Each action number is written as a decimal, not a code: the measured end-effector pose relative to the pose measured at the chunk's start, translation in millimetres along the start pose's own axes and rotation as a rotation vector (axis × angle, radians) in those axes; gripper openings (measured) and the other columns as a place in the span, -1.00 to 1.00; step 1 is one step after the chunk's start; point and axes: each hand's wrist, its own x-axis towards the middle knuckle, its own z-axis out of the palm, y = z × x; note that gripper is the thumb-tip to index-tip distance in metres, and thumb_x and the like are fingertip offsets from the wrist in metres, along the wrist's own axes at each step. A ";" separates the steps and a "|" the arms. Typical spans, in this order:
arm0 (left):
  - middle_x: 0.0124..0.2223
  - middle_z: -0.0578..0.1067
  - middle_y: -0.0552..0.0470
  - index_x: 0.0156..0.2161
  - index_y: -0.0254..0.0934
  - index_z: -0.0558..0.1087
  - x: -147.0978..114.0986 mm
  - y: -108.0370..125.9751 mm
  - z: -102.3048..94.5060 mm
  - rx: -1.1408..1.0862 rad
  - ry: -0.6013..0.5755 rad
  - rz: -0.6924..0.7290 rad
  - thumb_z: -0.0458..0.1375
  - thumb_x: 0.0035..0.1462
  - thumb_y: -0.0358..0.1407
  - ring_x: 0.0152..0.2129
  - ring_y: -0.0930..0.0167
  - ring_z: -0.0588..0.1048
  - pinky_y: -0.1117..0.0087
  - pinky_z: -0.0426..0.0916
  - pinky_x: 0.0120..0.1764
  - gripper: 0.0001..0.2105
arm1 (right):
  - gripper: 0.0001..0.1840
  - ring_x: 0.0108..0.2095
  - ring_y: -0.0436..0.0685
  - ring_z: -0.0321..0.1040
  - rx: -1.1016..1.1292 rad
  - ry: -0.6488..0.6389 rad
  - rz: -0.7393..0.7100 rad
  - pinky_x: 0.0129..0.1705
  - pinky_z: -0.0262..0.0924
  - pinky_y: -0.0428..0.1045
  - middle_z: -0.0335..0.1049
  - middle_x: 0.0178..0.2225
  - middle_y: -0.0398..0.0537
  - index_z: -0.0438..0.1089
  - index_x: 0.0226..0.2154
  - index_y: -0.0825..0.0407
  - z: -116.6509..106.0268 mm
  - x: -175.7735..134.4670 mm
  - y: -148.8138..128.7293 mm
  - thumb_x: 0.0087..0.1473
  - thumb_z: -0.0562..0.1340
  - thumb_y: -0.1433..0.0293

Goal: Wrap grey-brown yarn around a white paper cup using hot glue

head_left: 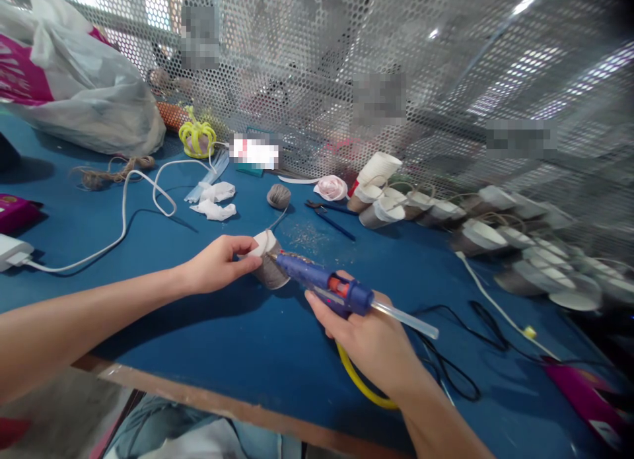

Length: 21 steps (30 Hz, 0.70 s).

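Note:
My right hand (366, 333) is wrapped round the handle of a blue glue gun (317, 274), with a clear glue stick (406, 319) poking out of its back end. The nozzle points left and meets, or nearly meets, a small cup (273, 273) wrapped in grey yarn below a white top. Thumb and fingers of my left hand (218, 264) pinch this cup at its left side. From the cup a strand of grey yarn runs up to a yarn ball (279, 196) just behind it. Whether fresh glue is on the cup, I cannot tell.
Pliers (331, 218) lie behind the glue gun. Several finished-looking cups (386, 210) with string handles line the back right. A white cable (123, 228), crumpled white scraps (215, 205) and a plastic bag (99, 82) occupy the left. Black cords (475, 340) run at right; a perforated metal screen (307, 63) stands behind.

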 end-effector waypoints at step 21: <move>-0.51 0.25 0.13 -0.45 -0.39 0.31 -0.8 0.5 -0.6 -0.007 -0.014 0.006 -0.02 0.04 -0.31 -0.53 0.53 0.18 0.52 0.11 -0.45 -0.83 | -0.84 -0.64 0.04 0.25 0.007 -0.010 -0.014 -0.58 0.21 -0.07 0.29 -0.69 -0.16 0.36 -0.56 -0.03 -0.1 0.7 -3.1 -0.07 0.10 0.35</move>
